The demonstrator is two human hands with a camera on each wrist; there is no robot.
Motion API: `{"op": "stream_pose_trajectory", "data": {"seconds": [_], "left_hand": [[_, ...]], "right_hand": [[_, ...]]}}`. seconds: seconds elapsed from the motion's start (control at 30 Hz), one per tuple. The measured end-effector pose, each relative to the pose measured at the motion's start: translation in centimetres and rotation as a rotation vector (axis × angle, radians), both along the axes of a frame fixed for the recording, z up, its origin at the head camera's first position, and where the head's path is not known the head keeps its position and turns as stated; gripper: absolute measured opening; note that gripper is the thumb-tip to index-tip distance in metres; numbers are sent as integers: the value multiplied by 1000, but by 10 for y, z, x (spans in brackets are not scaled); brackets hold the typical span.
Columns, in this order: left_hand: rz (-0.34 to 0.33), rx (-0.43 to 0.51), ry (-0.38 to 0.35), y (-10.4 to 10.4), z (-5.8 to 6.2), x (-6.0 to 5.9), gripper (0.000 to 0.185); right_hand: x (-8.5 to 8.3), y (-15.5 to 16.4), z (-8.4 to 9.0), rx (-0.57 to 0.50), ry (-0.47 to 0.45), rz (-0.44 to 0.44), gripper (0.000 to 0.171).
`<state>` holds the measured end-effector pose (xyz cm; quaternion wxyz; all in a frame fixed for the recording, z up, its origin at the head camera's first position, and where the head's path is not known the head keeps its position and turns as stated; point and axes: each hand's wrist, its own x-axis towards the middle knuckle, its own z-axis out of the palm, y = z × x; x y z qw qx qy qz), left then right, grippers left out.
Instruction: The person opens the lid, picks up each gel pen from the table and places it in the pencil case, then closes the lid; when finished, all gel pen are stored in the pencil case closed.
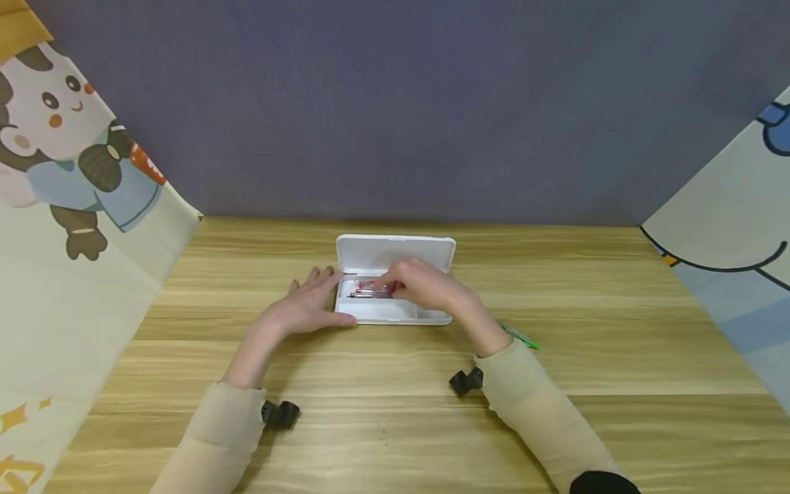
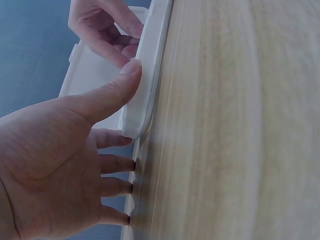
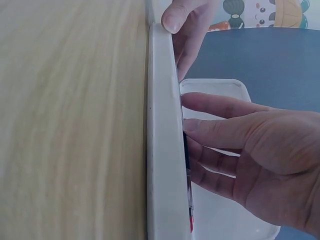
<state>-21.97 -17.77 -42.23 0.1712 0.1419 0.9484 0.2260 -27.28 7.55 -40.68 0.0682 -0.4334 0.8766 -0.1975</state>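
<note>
A white pencil case lies on the table with its lid raised at the back. Several clear pens with red and dark parts lie in its long compartment. My left hand is spread at the case's left end, thumb against the front wall and straight fingers by the end. My right hand reaches into the case, fingertips down at the pens. In the right wrist view the front wall hides those fingertips, and a pen shows just below the thumb; I cannot tell whether they pinch one.
A green pen lies on the wooden table to the right of the case, partly behind the right forearm. A dark partition stands along the table's back edge, with cartoon-printed panels at both sides.
</note>
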Motion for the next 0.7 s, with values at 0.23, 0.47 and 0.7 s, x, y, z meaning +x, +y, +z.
{"op": "stream_pose_trajectory", "data": {"seconds": [0.23, 0.47, 0.7], "left_hand": [[-5, 8, 4, 1, 1, 0, 103], [-2, 7, -1, 1, 1, 1, 103], [2, 18, -8, 1, 2, 2, 103]], "right_hand": [[0, 7, 2, -3, -5, -5, 33], [-2, 16, 9, -24, -22, -26, 35], [-2, 26, 12, -16, -47, -47, 35]]}}
